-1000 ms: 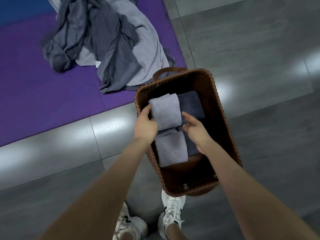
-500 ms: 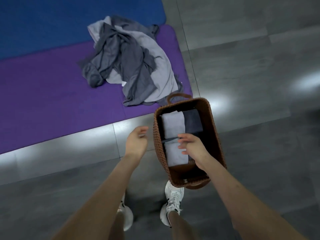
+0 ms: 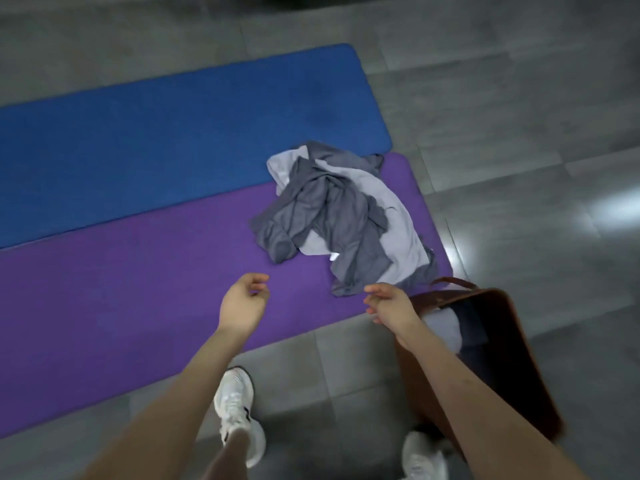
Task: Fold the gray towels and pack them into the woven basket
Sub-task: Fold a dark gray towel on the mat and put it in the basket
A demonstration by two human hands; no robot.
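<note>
A heap of unfolded gray towels [image 3: 341, 216], dark and light, lies on the right end of the purple mat [image 3: 121, 289]. The brown woven basket [image 3: 519, 368] stands on the floor at the right, partly behind my right forearm, with folded light and dark towels [image 3: 457, 323] inside. My left hand [image 3: 244, 303] hovers over the purple mat with loosely curled fingers and holds nothing. My right hand [image 3: 391, 304] hangs just left of the basket, below the heap's near edge, fingers loosely curled and empty.
A blue mat [image 3: 173, 140] lies beyond the purple one. Gray floor tiles [image 3: 519, 133] surround both mats. My white shoes [image 3: 235, 407] stand on the tiles at the near edge of the purple mat, one beside the basket.
Both hands have left the basket and moved left toward the mat. The view has swung left and up, so the basket now sits at the right and the blue mat shows.
</note>
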